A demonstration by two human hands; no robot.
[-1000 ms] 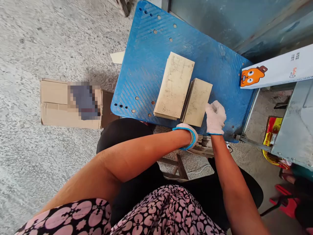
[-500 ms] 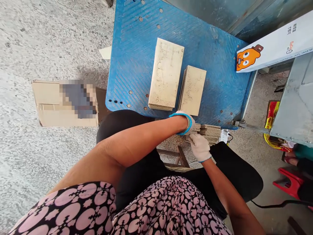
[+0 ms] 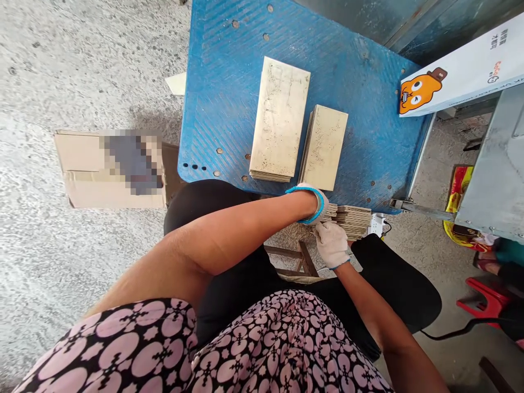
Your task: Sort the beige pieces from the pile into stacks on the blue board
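My left hand, in a white glove with a blue cuff, bends over the near edge of the blue table. Its fingers are hidden behind the wrist, beside stacked thin boards below the table edge. Just under it my right hand, gloved too, has its fingers curled closed by the lower end of these boards; what they hold, if anything, cannot be made out. On the table lie a larger stack of pale rectangular boards and a smaller stack, side by side and slightly tilted.
The blue table has a ridged top with holes. A white box with an orange cartoon figure stands at its right. A cardboard box is on the floor at left. A wooden stool frame, a power strip and a red stool are nearby.
The view has shifted slightly. My right hand has moved a little up and left, nearer my left hand. The board stacks on the table look unchanged.
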